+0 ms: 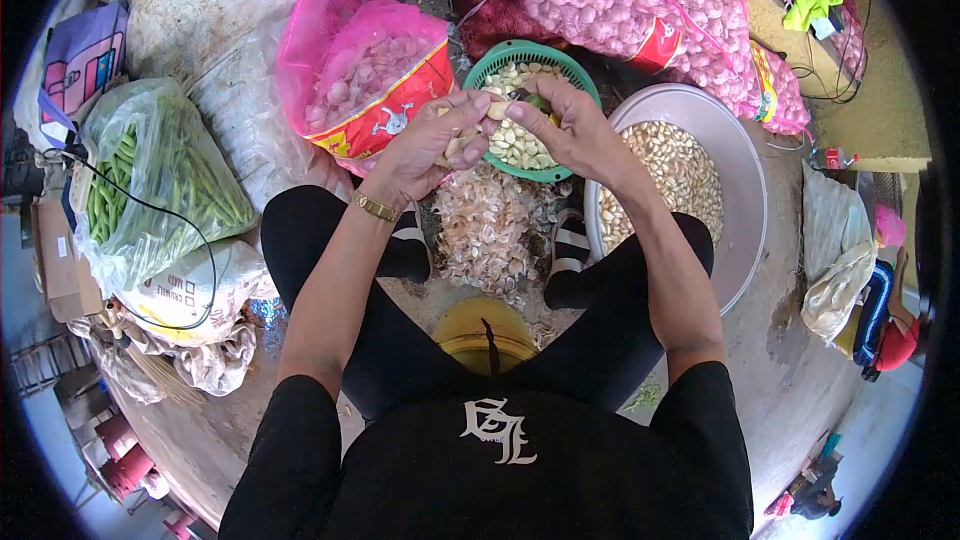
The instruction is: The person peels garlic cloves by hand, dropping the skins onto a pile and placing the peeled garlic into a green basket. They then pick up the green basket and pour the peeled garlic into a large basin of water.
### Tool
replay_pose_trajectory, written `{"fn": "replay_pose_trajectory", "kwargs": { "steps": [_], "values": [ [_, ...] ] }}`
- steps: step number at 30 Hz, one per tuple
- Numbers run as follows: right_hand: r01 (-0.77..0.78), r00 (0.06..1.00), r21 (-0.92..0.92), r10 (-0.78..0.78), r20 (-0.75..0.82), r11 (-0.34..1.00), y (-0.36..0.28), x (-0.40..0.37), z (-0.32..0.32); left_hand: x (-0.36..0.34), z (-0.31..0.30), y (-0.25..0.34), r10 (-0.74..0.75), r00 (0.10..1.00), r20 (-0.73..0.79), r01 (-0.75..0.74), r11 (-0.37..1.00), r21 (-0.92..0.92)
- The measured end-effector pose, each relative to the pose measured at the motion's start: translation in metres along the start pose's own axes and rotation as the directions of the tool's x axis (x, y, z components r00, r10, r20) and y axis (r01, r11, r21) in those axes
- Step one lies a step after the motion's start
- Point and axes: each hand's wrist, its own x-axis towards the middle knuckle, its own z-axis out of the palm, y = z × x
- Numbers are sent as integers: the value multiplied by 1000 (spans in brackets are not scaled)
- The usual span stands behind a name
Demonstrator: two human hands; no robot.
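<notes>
garlic clove (497,111) held up before green basket (588,80)

the left hand's (425,145) fingers pinch the clove, more pale pieces in its curled palm. the right hand's (568,125) fingers close around a small dark thing (523,95), mostly hidden, thumb at the clove. peeled cloves (515,152) lie in the basket, papery skins (485,230) below, a basin (745,190) of unpeeled cloves (668,170) to the right.

One camera, worn on the head, faces forward and down past the black shirt (400,470). Its wide, round view looks closely over left hand (428,148) and right hand (578,128).
</notes>
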Motion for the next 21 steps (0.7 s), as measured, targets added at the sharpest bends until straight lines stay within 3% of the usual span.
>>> {"fn": "replay_pose_trajectory", "kwargs": {
  "steps": [5, 12, 14, 21],
  "values": [
    [-3, 999, -93, 7, 49, 996, -2, -1, -2, 0, 2, 2, -17, 999, 29, 17, 1000, -8],
    [38, 999, -32, -37, 30, 999, -12, 0, 0, 2, 3, 0, -29, 998, 52, 32, 997, -65],
    [-4, 996, 22, 2, 94, 1000, -17, 0, 0, 3, -2, -2, -36, 997, 68, 40, 997, -70],
    [-30, 991, -5, 31, 132, 1000, -20, 0, 1, -1, -2, -1, -96, 992, 84, 105, 988, -115]
  ]
}}
